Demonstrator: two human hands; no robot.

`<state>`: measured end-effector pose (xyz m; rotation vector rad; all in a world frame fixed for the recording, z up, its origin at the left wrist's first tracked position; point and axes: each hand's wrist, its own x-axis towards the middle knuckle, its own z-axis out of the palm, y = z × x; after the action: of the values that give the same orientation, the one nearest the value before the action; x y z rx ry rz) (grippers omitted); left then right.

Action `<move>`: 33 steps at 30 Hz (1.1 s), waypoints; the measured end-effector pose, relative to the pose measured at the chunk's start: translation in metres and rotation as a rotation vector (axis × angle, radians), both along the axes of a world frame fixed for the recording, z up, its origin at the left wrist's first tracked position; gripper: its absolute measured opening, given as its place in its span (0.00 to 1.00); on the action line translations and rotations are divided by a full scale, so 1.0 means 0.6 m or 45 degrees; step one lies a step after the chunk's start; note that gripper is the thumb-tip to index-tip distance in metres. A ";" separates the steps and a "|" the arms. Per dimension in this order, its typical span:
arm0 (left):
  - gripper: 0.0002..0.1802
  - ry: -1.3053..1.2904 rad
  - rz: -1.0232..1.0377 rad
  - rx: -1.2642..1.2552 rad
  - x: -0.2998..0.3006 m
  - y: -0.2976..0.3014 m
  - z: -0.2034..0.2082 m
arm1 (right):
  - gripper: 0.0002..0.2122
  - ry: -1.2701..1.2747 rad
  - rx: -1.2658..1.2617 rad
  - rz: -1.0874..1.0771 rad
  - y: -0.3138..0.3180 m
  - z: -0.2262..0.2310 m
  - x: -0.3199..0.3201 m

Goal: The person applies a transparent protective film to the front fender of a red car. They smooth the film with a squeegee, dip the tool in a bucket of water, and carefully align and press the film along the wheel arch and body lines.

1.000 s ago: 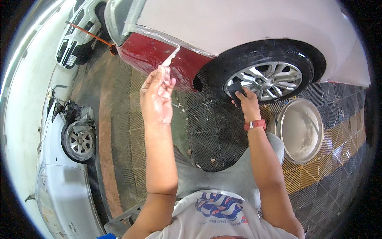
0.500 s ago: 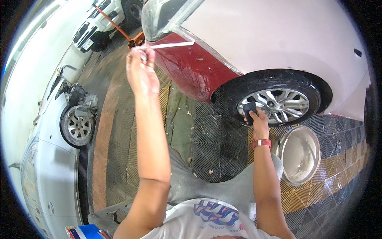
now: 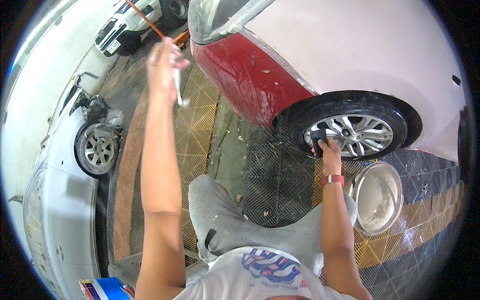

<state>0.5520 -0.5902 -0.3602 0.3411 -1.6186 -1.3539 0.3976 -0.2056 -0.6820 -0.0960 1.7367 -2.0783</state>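
My left hand [image 3: 162, 70], slightly smeared by motion, is raised at the upper left with its fingers closed on a white strip [image 3: 177, 89]. The strip looks like peeled tape and dangles below the fingers, apart from the car. My right hand [image 3: 329, 152] grips a black block [image 3: 318, 142], seemingly a sanding block, just in front of the car's wheel [image 3: 350, 134]. Beyond my hands stands a car with a dull pinkish-white body [image 3: 360, 50] and a glossy red bumper [image 3: 250, 75]. Greyish smears edge the border between the two colours.
A round white bucket [image 3: 376, 197] stands right of my right knee. At left are a silver car [image 3: 72, 200] with its front stripped and a white vehicle [image 3: 117, 32] farther back. An orange-handled jack [image 3: 182, 39] lies behind my left hand. Patterned tiles [image 3: 192, 120] cover the floor.
My left hand has swung left and up, away from the red bumper. The white strip that stretched across toward the car now hangs down. My right hand still holds the block near the wheel.
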 end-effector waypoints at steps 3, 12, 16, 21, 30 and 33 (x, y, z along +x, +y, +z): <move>0.13 -0.474 -0.119 -0.148 -0.026 0.061 -0.088 | 0.09 0.010 0.048 0.042 -0.006 -0.010 -0.001; 0.09 -0.633 -0.227 -1.291 -0.054 0.281 -0.205 | 0.09 -0.018 -0.025 0.018 -0.008 0.010 0.001; 0.08 -0.991 -0.360 -1.355 -0.038 0.298 -0.236 | 0.08 -0.029 -0.031 -0.016 0.005 0.021 -0.008; 0.14 -1.175 -0.437 -1.270 -0.041 0.314 -0.281 | 0.08 -0.024 -0.108 -0.078 0.015 0.020 -0.022; 0.24 -0.908 -0.361 -1.039 -0.067 0.335 -0.302 | 0.09 -0.009 -0.161 -0.087 0.020 0.027 -0.024; 0.16 -0.517 -0.103 -0.168 -0.108 0.383 -0.266 | 0.10 -0.068 -0.210 -0.094 0.014 0.024 -0.025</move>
<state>0.4872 -0.3603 -0.5198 0.4997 -2.0656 -1.2859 0.3825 -0.1973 -0.6677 -0.0251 1.5582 -2.2543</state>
